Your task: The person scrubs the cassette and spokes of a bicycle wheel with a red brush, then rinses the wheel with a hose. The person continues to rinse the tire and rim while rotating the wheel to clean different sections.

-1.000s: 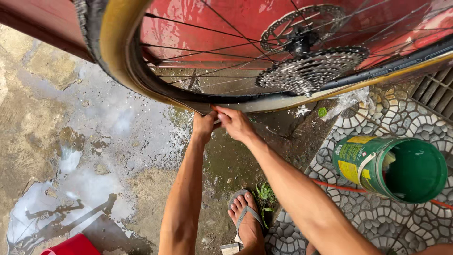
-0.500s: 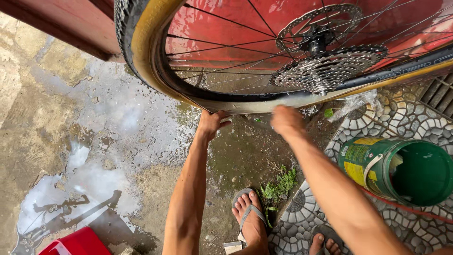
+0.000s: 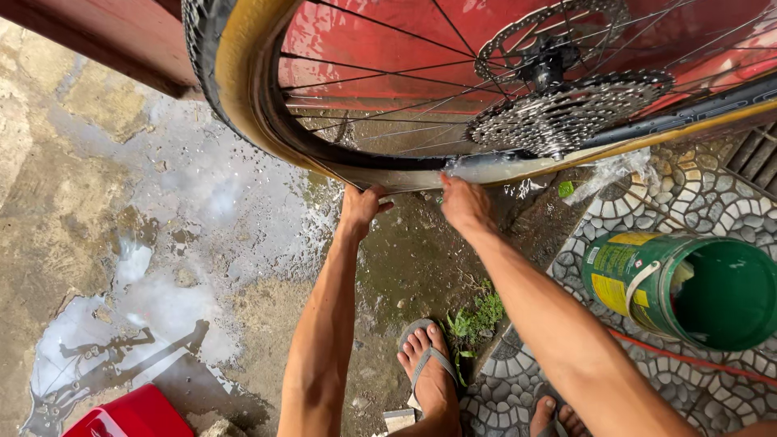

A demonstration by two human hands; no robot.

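A bicycle rear wheel fills the top of the head view, with a tan-walled tyre (image 3: 243, 89), thin spokes, a cassette (image 3: 566, 113) and a brake disc. My left hand (image 3: 360, 206) grips the lower edge of the tyre from below, fingers curled over it. My right hand (image 3: 465, 202) presses on the same wet, soapy stretch of tyre a little to the right. Both arms reach up from the bottom of the frame.
A green bucket (image 3: 688, 287) lies tilted on the patterned tiles at the right, with a red hose under it. Wet concrete with foamy puddles (image 3: 121, 324) spreads left. A red container (image 3: 133, 413) sits bottom left. My sandalled foot (image 3: 429, 372) stands by small weeds.
My hands, touching one second ago, have spread apart along the tyre; the right one slid rightwards. The view shifted, so the wheel sits further right.
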